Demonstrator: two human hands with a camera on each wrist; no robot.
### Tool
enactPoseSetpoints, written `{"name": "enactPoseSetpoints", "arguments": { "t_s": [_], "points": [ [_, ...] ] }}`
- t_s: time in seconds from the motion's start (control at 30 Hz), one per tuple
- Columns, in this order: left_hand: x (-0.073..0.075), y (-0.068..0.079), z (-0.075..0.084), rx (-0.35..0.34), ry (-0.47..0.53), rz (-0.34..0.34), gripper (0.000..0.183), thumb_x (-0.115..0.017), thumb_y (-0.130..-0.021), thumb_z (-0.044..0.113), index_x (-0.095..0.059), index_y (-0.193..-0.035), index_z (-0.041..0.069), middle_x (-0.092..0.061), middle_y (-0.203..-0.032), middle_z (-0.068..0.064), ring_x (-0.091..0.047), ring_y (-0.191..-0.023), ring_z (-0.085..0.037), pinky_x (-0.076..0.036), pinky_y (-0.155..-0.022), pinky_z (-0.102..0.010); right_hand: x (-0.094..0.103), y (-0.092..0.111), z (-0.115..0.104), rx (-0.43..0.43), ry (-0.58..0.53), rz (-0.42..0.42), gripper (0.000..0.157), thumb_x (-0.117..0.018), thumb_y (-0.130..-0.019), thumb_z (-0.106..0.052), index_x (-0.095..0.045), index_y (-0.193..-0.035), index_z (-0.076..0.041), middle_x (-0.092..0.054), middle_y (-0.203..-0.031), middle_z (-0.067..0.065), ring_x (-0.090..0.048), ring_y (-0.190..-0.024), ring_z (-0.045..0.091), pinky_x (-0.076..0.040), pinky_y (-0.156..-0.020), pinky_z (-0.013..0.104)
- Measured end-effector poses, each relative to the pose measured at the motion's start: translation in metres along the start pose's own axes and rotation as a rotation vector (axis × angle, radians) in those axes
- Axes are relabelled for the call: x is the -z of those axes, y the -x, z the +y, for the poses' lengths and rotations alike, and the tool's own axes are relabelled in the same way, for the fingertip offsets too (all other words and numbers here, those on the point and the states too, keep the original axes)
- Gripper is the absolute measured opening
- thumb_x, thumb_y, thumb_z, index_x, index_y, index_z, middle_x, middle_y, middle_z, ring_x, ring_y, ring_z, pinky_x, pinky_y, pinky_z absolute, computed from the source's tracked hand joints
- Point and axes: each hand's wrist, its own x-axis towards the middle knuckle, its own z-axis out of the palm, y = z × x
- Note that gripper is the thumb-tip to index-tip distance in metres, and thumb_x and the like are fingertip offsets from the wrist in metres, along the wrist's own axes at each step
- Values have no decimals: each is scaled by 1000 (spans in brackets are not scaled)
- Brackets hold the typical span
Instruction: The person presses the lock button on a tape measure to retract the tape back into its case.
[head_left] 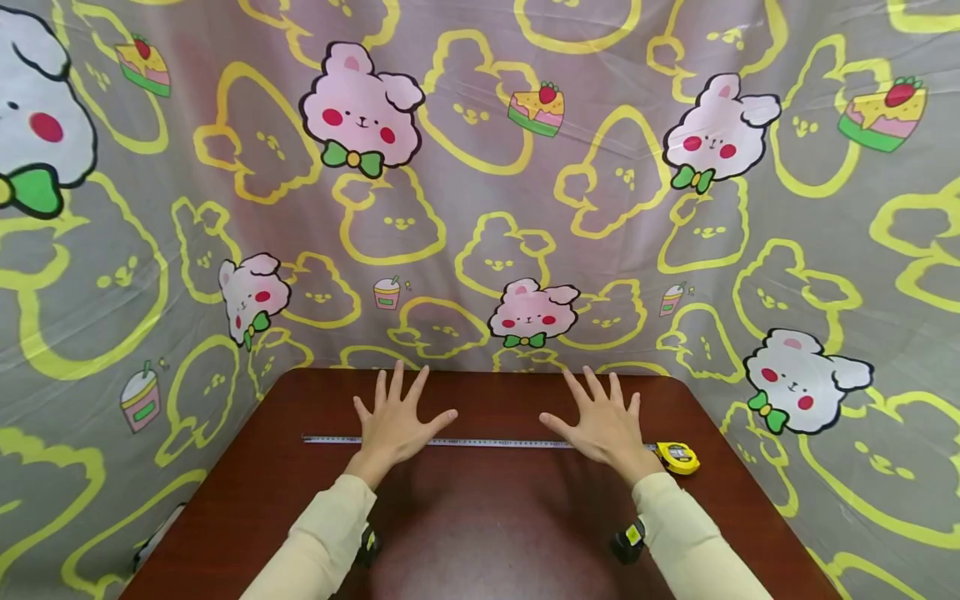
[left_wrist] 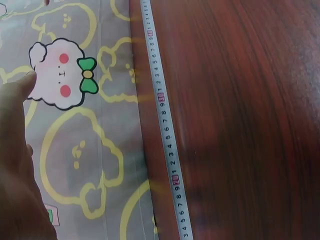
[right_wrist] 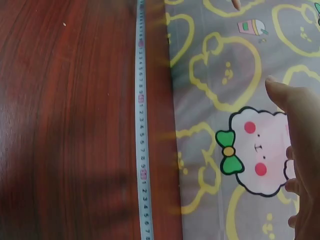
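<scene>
A tape measure with a yellow case rests on the right part of the brown table, its silver blade drawn out in a straight line to the left. Numbers run along the blade in the left wrist view, and the same blade crosses the right wrist view. My left hand is raised over the blade's left part, fingers straight and spread. Likewise spread, my right hand hovers over the blade near the yellow case. Neither hand holds anything.
The dark brown table ends at a cloth backdrop printed with bunny faces, which also hangs at both sides. Black wrist cameras show under both sleeves. A pale object pokes out beside the table's left edge.
</scene>
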Motion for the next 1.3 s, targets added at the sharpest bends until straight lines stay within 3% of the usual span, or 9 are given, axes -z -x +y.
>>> {"name": "enactPoseSetpoints", "arguments": {
  "t_s": [0.33, 0.6, 0.9, 1.3],
  "points": [
    [11, 2, -19, -1, 32, 29, 100, -51, -86, 86, -24, -166, 32, -4, -172, -13, 5, -155, -42, 7, -104, -81, 5, 1, 22, -9, -19, 24, 100, -47, -89, -84, -32, -163, -20, -30, -164, 18, -15, -147, 56, -1, -104, 83],
    [15, 4, -39, -8, 43, 58, 103, -56, -84, 84, -28, -165, 27, -12, -170, -17, -3, -154, -45, 2, -104, -82, 4, 5, 44, -39, -63, 43, 99, -49, -88, -84, -35, -162, -19, -33, -163, 16, -18, -147, 54, -2, -104, 83],
    [10, 7, -58, -37, 55, 115, 103, -63, -83, 81, -34, -163, 23, -23, -167, -17, -12, -153, -43, 5, -105, -81, 1, 12, 62, -50, -115, 67, 92, -54, -91, -77, -40, -160, -17, -37, -160, 19, -22, -146, 53, -6, -103, 84],
    [4, 8, -92, 20, 153, 147, 103, -68, -82, 77, -35, -162, 21, -28, -164, -19, -21, -150, -43, -3, -105, -82, 0, 22, 93, -53, -263, 113, 81, -61, -96, -64, -41, -158, -14, -40, -158, 22, -29, -145, 49, -10, -101, 85]
  ]
}}
